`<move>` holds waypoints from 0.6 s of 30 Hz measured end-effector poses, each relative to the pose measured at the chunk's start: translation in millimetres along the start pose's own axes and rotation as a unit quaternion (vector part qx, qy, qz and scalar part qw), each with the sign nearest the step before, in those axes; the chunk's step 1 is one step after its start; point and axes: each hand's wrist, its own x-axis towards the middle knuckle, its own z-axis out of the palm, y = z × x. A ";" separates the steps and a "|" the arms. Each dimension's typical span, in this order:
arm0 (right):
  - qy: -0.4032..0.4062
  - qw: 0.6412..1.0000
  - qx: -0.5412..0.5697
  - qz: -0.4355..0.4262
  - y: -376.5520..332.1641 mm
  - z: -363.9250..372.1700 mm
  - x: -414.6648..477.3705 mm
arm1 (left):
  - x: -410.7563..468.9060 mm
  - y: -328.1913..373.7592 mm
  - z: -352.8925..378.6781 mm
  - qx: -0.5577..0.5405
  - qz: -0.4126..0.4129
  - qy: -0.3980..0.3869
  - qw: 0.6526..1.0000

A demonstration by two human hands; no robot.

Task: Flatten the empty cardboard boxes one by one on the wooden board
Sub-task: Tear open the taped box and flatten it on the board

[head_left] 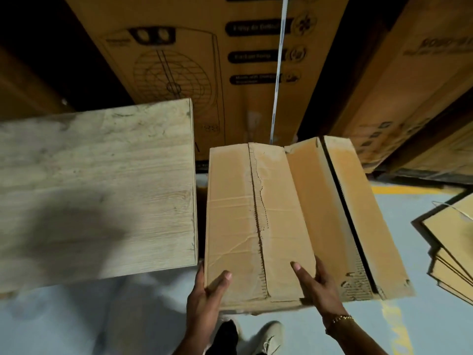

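The left hand (204,298) and right hand (320,285) grip the near edge of the cardboard box (268,221), thumbs on top and fingers apparently curled beneath, just right of the wooden board (97,185); next it needs swinging left onto the board for flattening.

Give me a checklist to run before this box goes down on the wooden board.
1. Left hand grips the cardboard box at its near left corner: ok.
2. Right hand holds the box's near edge: ok.
3. Box over the wooden board: not ok, it is held to the board's right.
4. Right flap open: ok, a dark gap parts it from the top.
5. Box empty: cannot tell, inside hidden.
6. Bottom flaps released: cannot tell, underside hidden.
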 end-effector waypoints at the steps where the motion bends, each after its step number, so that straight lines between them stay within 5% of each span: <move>1: 0.002 1.000 -0.002 -0.011 -6.8 -2.7 -5.9 | -6.7 8.8 -1.3 -0.003 0.004 0.001 1.000; 8: 0.024 0.992 -0.039 -0.116 -81.5 -7.0 -61.6 | -52.4 59.8 -25.3 -0.021 0.060 0.029 0.998; 18: 0.046 0.949 -0.185 -0.252 -214.4 56.4 -162.8 | -83.0 136.9 -102.4 -0.182 0.099 0.070 0.976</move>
